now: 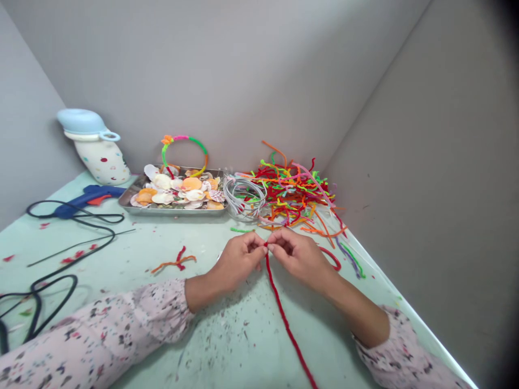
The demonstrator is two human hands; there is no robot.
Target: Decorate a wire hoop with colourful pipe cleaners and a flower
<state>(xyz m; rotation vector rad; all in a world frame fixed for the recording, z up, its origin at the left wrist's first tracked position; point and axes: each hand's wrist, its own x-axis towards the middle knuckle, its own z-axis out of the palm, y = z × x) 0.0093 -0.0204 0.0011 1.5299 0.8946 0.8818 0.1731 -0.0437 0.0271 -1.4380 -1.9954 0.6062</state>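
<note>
A long red pipe cleaner (279,308) runs from my fingertips down toward the bottom edge of the view. My left hand (237,260) pinches its upper end between thumb and forefinger. Right beside it, my right hand (302,258) pinches the same end, so the two sets of fingertips nearly touch. A small red bit shows between them, but its exact shape is hidden by the fingers. Partly behind my right hand lies a curved red piece (333,259). To the left of my hands, a short orange and red twisted piece (176,263) rests on the table.
A pile of colourful pipe cleaners (290,186) and a coil of grey wire (244,197) lie behind my hands. Left of them stands a metal tray (174,212) of shells with a colourful hoop (205,148). A blue glue gun (87,199), its black cord (67,273) and a bottle (101,159) are farther left.
</note>
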